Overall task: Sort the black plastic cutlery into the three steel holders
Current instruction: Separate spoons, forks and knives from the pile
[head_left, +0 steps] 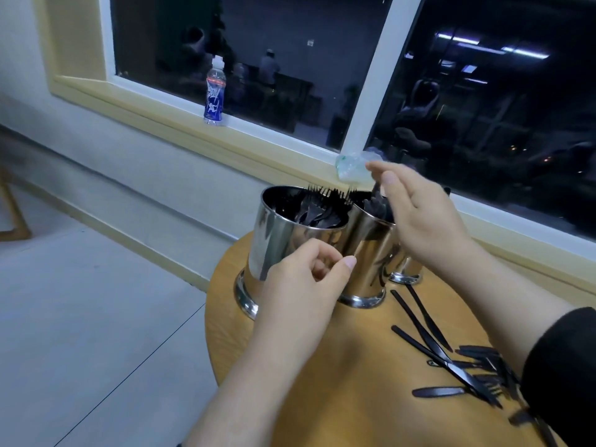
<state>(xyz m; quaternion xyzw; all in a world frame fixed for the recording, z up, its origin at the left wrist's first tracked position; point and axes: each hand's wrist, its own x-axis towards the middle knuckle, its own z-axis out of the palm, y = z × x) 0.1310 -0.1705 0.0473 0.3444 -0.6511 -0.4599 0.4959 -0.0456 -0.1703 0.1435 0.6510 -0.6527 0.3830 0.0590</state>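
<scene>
Three steel holders stand on the round wooden table (322,375). The left holder (277,246) is packed with black forks (319,208), tines up. The middle holder (364,256) also has black cutlery in it. The right holder (407,275) is mostly hidden behind my right hand. My right hand (425,221) hovers over the middle holder with relaxed fingers, and a black piece (376,192) stands just under its fingertips. My left hand (300,288) floats in front of the left holder, fingers loosely curled, nothing visible in it. Loose black knives and forks (464,369) lie at the table's right.
A blue-labelled bottle (214,91) stands on the window sill at the back left. A crumpled clear plastic wrapper (350,167) lies on the sill behind the holders. The table's left edge drops off to grey floor. A black sleeve (564,375) covers my right forearm.
</scene>
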